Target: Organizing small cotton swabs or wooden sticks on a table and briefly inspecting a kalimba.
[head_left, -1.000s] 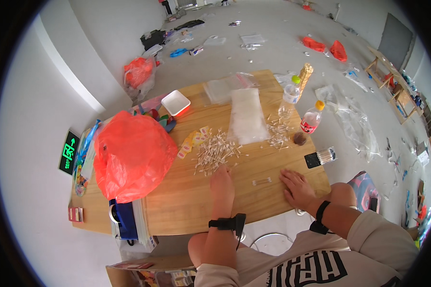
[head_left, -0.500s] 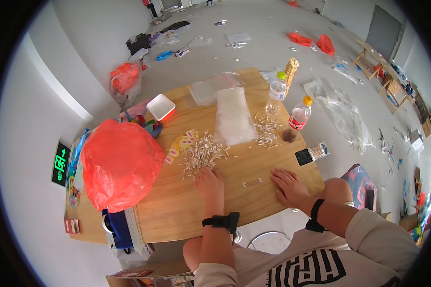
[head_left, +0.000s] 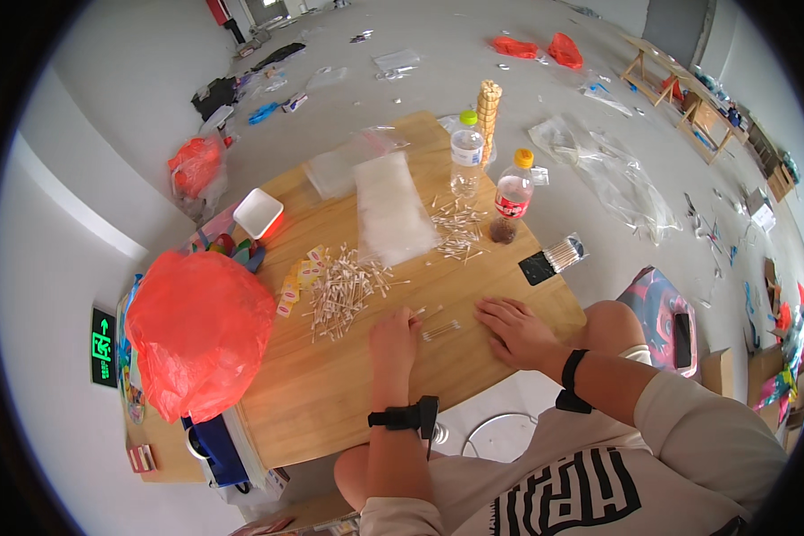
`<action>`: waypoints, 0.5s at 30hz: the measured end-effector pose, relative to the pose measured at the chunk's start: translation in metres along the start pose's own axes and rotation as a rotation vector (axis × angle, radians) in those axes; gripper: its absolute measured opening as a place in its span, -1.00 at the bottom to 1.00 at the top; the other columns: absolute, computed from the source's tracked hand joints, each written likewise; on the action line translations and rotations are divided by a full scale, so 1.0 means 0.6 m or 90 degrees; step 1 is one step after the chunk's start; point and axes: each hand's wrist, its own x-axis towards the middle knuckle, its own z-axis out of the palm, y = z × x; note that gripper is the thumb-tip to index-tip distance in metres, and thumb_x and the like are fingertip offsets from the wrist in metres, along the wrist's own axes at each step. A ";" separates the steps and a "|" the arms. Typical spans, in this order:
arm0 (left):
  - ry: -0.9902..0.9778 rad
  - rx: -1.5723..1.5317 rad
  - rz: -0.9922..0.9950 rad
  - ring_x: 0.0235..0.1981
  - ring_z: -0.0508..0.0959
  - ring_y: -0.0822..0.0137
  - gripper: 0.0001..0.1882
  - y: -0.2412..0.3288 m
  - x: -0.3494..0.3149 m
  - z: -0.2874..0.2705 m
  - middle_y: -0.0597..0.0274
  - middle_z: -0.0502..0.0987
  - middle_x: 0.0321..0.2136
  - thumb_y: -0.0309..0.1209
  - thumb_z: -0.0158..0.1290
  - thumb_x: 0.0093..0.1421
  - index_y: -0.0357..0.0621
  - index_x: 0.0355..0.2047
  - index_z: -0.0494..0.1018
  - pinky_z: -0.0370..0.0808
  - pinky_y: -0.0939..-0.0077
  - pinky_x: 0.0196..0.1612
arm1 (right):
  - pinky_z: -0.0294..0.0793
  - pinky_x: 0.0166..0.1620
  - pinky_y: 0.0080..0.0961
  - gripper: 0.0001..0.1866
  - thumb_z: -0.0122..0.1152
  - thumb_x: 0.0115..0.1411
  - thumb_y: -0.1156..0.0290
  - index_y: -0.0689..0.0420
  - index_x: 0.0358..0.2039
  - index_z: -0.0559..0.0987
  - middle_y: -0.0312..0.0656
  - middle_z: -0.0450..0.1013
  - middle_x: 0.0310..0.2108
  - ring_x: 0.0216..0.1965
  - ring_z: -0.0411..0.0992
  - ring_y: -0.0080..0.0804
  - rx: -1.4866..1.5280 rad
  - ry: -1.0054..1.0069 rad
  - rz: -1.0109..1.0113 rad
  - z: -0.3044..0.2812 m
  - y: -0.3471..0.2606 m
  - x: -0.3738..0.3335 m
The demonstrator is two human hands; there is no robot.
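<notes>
My left hand (head_left: 395, 341) is closed, with a cotton swab (head_left: 430, 310) sticking out from its fingertips toward the right. Just below that swab, several swabs (head_left: 441, 330) lie side by side in a small row on the wooden table (head_left: 330, 411). My right hand (head_left: 515, 332) rests palm down to the right of the row, fingers stretched out, holding nothing. A large loose heap of cotton swabs (head_left: 341, 290) spreads beyond my left hand. A smaller scatter of swabs (head_left: 458, 230) lies farther off, near the bottles.
A clear plastic bag stack (head_left: 391, 205) lies past the heap. Two bottles, one green-capped (head_left: 465, 161) and one yellow-capped (head_left: 512, 201), stand at the right edge near a packet of swabs (head_left: 563, 255). Yellow packets (head_left: 299, 277), a white-and-red tray (head_left: 259, 214) and a big red bag (head_left: 196, 330) sit left.
My left hand has moved from the heap rightward to the small row, now with a cotton swab in its fingers. My right hand stays flat on the table. The view has shifted.
</notes>
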 end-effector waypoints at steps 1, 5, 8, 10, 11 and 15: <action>-0.014 -0.006 0.013 -0.24 0.61 -0.07 -0.84 -0.002 -0.001 0.006 0.07 0.63 -0.34 -0.30 0.20 0.26 -0.10 -0.32 0.51 0.50 0.03 -0.16 | 0.13 0.44 -0.05 -0.43 0.12 0.26 0.35 0.19 0.28 0.39 -0.03 0.29 0.35 0.42 0.19 -0.09 0.000 -0.013 -0.001 0.003 0.000 0.001; -0.066 -0.094 -0.003 -0.22 0.60 -0.08 -0.87 0.011 0.006 0.001 0.07 0.62 -0.34 -0.31 0.15 0.30 -0.08 -0.32 0.51 0.49 0.01 -0.16 | 0.11 0.45 -0.05 -0.42 0.11 0.26 0.34 0.18 0.30 0.38 -0.04 0.27 0.37 0.43 0.17 -0.11 -0.012 -0.012 0.014 0.004 0.008 -0.007; -0.066 -0.123 0.061 -0.21 0.59 -0.11 -0.89 0.012 0.009 0.002 0.03 0.63 -0.33 -0.36 0.08 0.35 -0.11 -0.27 0.51 0.49 -0.02 -0.18 | 0.11 0.45 -0.04 -0.39 0.14 0.24 0.37 0.14 0.32 0.37 -0.08 0.26 0.38 0.44 0.17 -0.15 -0.008 -0.004 0.013 0.006 0.008 -0.008; 0.045 -0.086 0.073 -0.14 0.56 -0.11 -0.88 0.030 0.011 0.012 0.02 0.59 -0.24 -0.39 0.03 0.37 -0.12 -0.17 0.52 0.47 0.02 -0.13 | 0.11 0.45 -0.05 -0.39 0.13 0.24 0.37 0.14 0.32 0.37 -0.08 0.26 0.39 0.44 0.17 -0.15 -0.021 -0.010 0.018 0.009 0.011 -0.011; 0.044 -0.087 0.074 -0.14 0.56 -0.11 -0.88 0.032 0.011 0.017 0.02 0.59 -0.24 -0.39 0.03 0.37 -0.12 -0.17 0.52 0.47 0.02 -0.13 | 0.11 0.45 -0.05 -0.39 0.13 0.24 0.37 0.14 0.32 0.37 -0.08 0.26 0.39 0.44 0.17 -0.15 -0.021 -0.010 0.019 0.010 0.011 -0.011; 0.102 0.061 0.083 -0.03 0.50 0.01 -0.72 0.021 0.011 0.037 0.12 0.50 -0.13 -0.41 0.06 0.35 -0.07 0.05 0.52 0.40 0.09 0.03 | 0.11 0.45 -0.07 -0.40 0.12 0.25 0.35 0.13 0.32 0.37 -0.09 0.26 0.39 0.44 0.17 -0.16 -0.009 -0.005 0.013 0.012 0.004 -0.007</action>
